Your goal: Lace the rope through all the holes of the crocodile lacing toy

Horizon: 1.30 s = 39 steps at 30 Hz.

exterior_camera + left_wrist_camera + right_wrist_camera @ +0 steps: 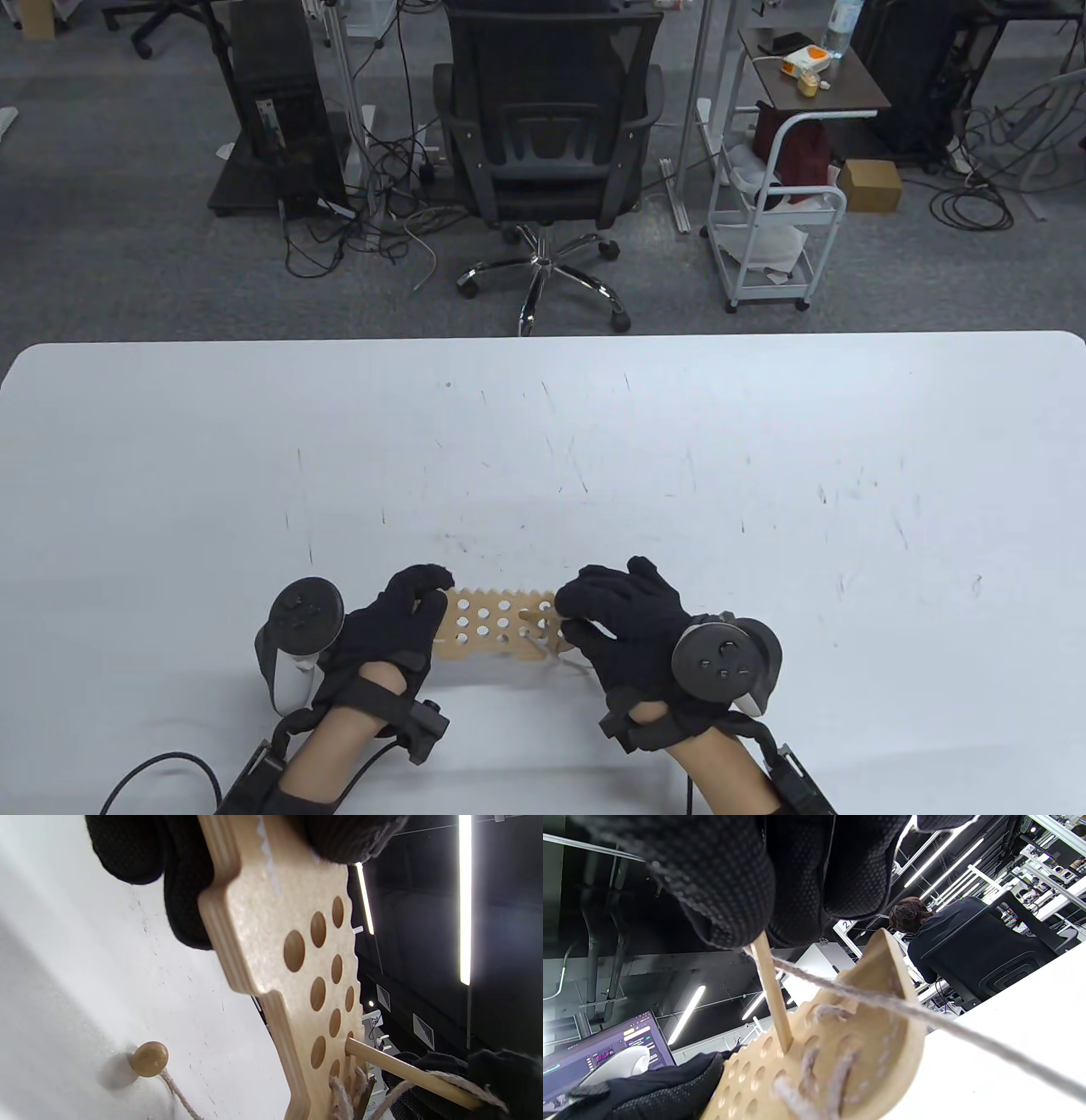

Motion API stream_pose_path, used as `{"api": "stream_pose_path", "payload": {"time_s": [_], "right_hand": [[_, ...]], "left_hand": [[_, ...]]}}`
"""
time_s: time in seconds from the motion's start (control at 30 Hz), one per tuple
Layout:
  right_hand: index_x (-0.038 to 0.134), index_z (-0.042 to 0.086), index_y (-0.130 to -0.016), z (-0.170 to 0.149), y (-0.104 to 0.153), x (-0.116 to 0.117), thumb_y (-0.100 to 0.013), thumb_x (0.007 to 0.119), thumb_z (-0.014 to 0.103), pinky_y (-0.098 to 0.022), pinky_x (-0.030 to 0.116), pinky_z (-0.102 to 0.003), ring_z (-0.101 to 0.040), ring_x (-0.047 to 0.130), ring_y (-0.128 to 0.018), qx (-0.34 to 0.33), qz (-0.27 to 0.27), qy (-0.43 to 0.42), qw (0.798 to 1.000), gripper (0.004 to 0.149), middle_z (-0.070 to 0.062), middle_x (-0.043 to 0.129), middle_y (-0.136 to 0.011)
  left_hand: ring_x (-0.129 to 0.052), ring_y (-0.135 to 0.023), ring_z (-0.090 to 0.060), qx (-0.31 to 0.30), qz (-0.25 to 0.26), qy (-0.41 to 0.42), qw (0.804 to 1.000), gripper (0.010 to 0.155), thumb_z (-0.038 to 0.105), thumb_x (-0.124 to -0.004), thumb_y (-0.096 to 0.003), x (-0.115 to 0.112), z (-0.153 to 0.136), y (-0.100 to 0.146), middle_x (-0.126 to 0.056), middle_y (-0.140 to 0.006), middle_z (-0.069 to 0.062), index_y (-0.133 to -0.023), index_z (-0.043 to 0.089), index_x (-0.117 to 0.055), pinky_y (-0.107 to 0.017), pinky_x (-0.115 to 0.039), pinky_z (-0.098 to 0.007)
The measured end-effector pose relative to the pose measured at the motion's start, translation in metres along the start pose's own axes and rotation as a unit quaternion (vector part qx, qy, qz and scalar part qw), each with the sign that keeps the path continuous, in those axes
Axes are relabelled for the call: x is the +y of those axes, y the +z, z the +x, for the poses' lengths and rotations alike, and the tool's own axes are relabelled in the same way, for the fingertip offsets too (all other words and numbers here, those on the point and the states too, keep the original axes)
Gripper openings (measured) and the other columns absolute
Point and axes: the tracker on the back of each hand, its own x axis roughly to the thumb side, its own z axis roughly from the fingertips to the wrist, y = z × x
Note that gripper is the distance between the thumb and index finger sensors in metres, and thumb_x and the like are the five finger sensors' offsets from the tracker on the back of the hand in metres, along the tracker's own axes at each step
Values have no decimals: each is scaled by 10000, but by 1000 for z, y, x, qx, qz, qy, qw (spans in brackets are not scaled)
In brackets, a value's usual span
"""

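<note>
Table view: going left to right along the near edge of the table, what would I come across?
Left tracker → left hand → wooden crocodile board → right hand → right tracker.

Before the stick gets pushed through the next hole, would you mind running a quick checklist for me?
1. Crocodile board held steady: ok, the left hand grips one end and it is lifted off the table.
2. Wooden lacing stick in hand: ok, the right hand pinches its upper end.
3. Stick tip at a hole: ok, it meets the board at a hole in both wrist views.
4. Rope attached behind the stick: ok, it trails away taut.
5. Wooden end bead free: ok, it rests on the table.
6. Holes left: not ok, many are open.
</note>
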Motion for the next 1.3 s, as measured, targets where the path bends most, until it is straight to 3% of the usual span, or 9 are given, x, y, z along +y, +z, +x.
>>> {"api": "stream_pose_path", "payload": {"time_s": [0.23, 0.7, 1.3], "right_hand": [[907, 271, -777, 0, 0, 2, -420, 933, 303, -672, 388, -680, -406, 718, -891, -3, -2, -14, 1000, 359, -96, 854, -913], [924, 237, -765, 2, -1, 9, -421, 925, 322, -667, 332, -703, -434, 666, -913, -5, 17, 0, 1000, 355, -119, 818, -943], [640, 193, -982, 1, -2, 23, -420, 941, 312, -677, 260, -699, -451, 480, -976, 6, 51, 59, 997, 648, -131, 593, -1053]], "left_hand": [[-1029, -546, -210, -5, 5, -2, 1000, 520, 412, -724, -429, 1, 1, 1, -906, -747, -4, -924, 256, -701, -618, -764, -502], [-1027, -554, -209, -44, -21, -4, 999, 521, 413, -721, -430, -7, 6, 1, -903, -752, -2, -926, 258, -696, -624, -761, -501], [-1023, -564, -217, -71, -45, -10, 996, 529, 414, -724, -428, -16, 12, 2, -895, -761, -6, -931, 257, -688, -630, -755, -503]]}}
